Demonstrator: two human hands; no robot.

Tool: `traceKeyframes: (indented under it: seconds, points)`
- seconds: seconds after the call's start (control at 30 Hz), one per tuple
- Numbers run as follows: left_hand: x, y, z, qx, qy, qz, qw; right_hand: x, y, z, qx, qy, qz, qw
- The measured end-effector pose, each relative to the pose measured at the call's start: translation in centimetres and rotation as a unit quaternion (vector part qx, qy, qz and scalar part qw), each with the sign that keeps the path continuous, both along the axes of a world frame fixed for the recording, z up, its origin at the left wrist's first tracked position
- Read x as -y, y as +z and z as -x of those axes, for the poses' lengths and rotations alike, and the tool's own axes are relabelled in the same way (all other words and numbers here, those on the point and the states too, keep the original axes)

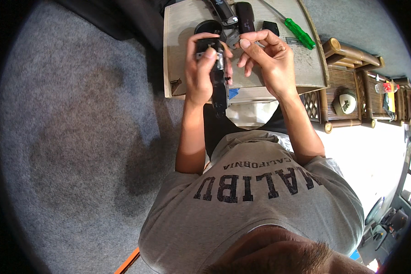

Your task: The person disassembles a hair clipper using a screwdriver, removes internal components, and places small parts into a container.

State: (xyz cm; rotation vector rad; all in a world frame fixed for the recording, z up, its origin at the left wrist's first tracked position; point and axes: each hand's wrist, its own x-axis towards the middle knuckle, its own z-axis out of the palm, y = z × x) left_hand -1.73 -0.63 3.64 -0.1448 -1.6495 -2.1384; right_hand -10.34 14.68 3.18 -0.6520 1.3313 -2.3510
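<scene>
Over the near part of the small table [187,50], my left hand [198,75] is wrapped round a long black plastic device [219,91]. The device's upper end shows metallic parts under my thumb, and its narrow end points down toward me. To its right, my right hand [276,64] is closed in a pinch, thumb against forefinger, with the other fingers curled loosely. Whatever sits between those fingertips is too small to make out. Just beyond both hands lie a dark rounded casing [245,17], a black and silver device part [223,12] and a round black piece [208,27].
A screwdriver with a green handle [300,33] lies at the table's right, near a small black block [270,28]. Bamboo furniture [342,84] stands to the right, holding a cap [345,104] and a bottle [387,87]. Grey carpet [77,137] covers the floor at left.
</scene>
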Motion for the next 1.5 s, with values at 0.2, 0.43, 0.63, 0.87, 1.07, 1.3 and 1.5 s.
traceKeyframes:
  seconds: [0.2, 0.43, 0.63, 0.87, 1.07, 1.3, 1.5]
  points:
    - [-0.1, 0.5, 0.3, 0.007, 0.174, -0.100, 0.980, 1.5, 2.7, 1.1, -0.210, -0.113, -0.186, 0.953]
    - [0.0, 1.0, 0.6, 0.023, 0.221, -0.202, 0.954, 4.4, 3.3, 3.4, -0.485, -0.178, -0.277, 0.810]
    - [-0.1, 1.3, 0.6, 0.041, 0.264, -0.171, 0.948, 3.2, 2.7, 2.4, -0.500, -0.143, -0.363, 0.773]
    - [1.1, -0.1, 0.4, 0.033, 0.241, -0.217, 0.945, 1.6, 1.7, 1.6, -0.482, -0.118, -0.331, 0.803]
    - [1.6, 0.0, 0.3, 0.008, 0.188, -0.224, 0.956, -2.6, 2.4, -0.3, -0.499, -0.101, -0.339, 0.791]
    - [1.2, 0.6, 0.5, 0.076, 0.012, -0.153, 0.985, -4.7, 1.5, -0.8, -0.509, -0.122, -0.353, 0.775]
    - [1.2, 0.5, 0.6, 0.069, 0.003, -0.089, 0.994, -5.0, 1.5, -0.6, -0.536, -0.105, -0.387, 0.743]
